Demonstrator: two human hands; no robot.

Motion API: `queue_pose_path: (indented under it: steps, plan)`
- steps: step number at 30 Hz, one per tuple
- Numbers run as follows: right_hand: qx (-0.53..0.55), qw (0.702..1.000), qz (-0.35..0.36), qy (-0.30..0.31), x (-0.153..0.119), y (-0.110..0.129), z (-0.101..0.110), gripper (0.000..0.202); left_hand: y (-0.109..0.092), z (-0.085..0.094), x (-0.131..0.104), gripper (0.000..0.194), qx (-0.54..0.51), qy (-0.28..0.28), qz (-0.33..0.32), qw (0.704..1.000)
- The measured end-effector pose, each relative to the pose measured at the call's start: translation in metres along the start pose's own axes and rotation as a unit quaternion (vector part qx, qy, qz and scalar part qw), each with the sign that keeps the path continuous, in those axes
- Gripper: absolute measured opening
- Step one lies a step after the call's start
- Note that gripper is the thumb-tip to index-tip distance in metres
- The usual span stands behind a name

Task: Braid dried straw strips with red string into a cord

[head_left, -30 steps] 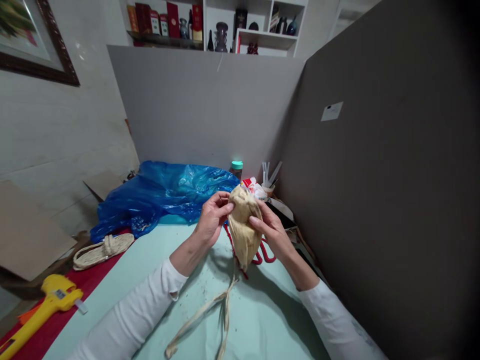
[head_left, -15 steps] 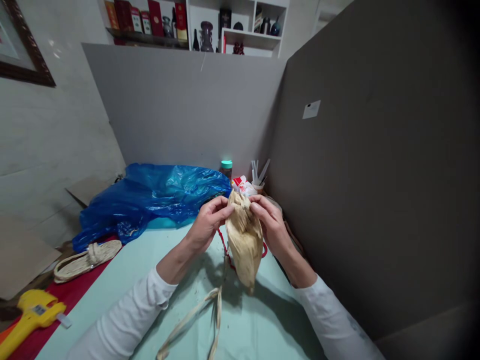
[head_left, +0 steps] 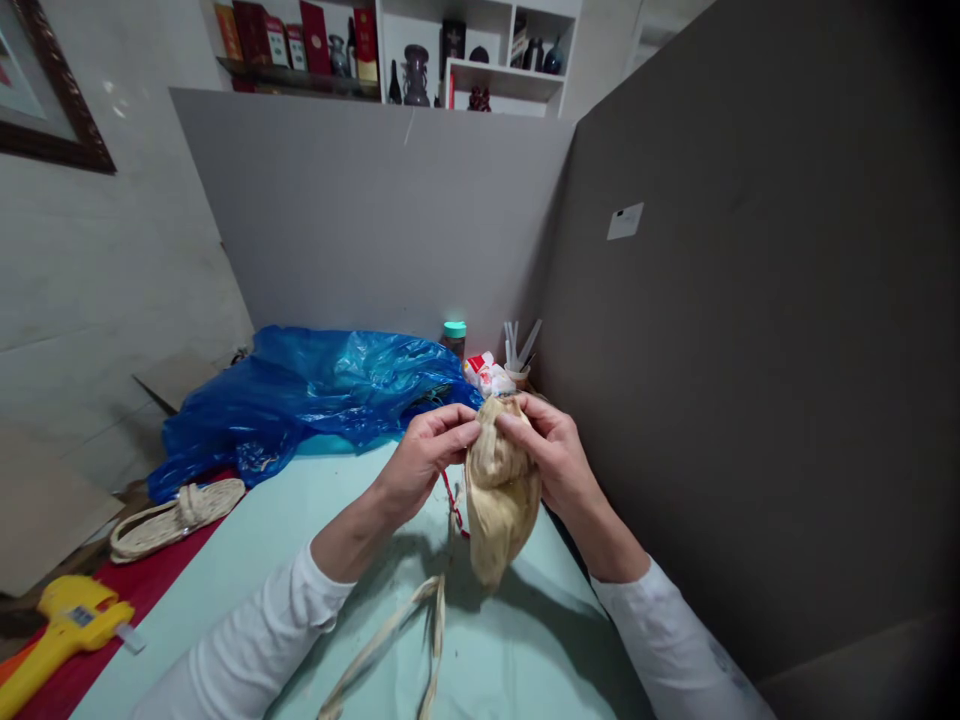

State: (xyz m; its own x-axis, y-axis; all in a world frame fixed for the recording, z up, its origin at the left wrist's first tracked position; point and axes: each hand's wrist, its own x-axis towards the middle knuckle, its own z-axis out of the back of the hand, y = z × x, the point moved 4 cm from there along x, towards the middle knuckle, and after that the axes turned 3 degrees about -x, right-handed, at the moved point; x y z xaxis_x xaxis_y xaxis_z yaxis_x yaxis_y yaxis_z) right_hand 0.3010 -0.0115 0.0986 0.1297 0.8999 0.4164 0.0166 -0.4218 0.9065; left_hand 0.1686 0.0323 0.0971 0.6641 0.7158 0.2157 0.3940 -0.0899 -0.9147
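Between my two hands hangs a pale, dried corn husk, wrinkled at the top and broad lower down. My left hand pinches its upper left edge between thumb and fingers. At the upper right, my right hand grips it with the thumb across the front. A red cord shows behind the husk, partly hidden by it. Below my left hand, a twisted strip of husk runs over the pale green tabletop toward me.
A blue plastic bag is heaped at the back left. Behind the husk are a green-lidded jar and a cup of white sticks. A woven sandal and a yellow glue gun lie left. Grey panels stand behind and right.
The husk has shifted slightly right and turned in my hands, its top now more folded. My right thumb has moved over its front, and my left hand has followed to the right.
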Motion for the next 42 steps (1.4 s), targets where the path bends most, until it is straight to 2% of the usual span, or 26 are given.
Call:
queue_pose_path:
  steps: [5,11,14,20,29,31,35,37,39,42]
  plan:
    - [-0.092,0.995,0.016,0.019,-0.002,0.003,-0.004,0.025,-0.012,-0.002,-0.005,0.021,0.164,-0.026,-0.088,0.982]
    - [-0.155,0.986,0.050,0.030,-0.003,0.008,-0.010,0.023,-0.018,-0.002,-0.008,0.014,0.341,-0.043,-0.158,0.926]
    - [-0.177,0.982,0.059,0.019,-0.003,0.004,-0.011,0.022,-0.016,0.000,-0.008,0.015,0.375,-0.063,-0.183,0.907]
    - [-0.206,0.975,0.079,0.017,-0.004,-0.002,-0.010,0.023,-0.012,-0.001,-0.008,0.014,0.303,-0.084,-0.183,0.931]
    - [-0.294,0.947,0.132,0.015,-0.009,0.014,-0.015,0.017,-0.015,-0.002,-0.010,0.012,0.183,-0.091,-0.143,0.968]
    - [-0.305,0.941,0.143,0.017,-0.010,0.015,-0.017,0.016,-0.016,-0.003,-0.012,0.013,0.219,-0.094,-0.168,0.957]
    - [-0.308,0.938,0.157,0.031,-0.014,0.024,-0.023,0.014,-0.021,-0.001,-0.016,0.013,0.359,-0.122,-0.251,0.891]
    - [-0.314,0.933,0.171,0.044,-0.020,0.037,-0.028,0.013,-0.024,0.006,-0.015,0.011,0.377,-0.152,-0.260,0.876]
    - [-0.307,0.934,0.178,0.040,-0.027,0.054,-0.033,0.012,-0.028,0.016,-0.011,0.008,0.317,-0.180,-0.238,0.900]
    - [-0.223,0.959,0.177,0.005,-0.038,0.079,-0.038,0.013,-0.029,0.032,-0.001,0.010,0.083,-0.171,-0.156,0.969]
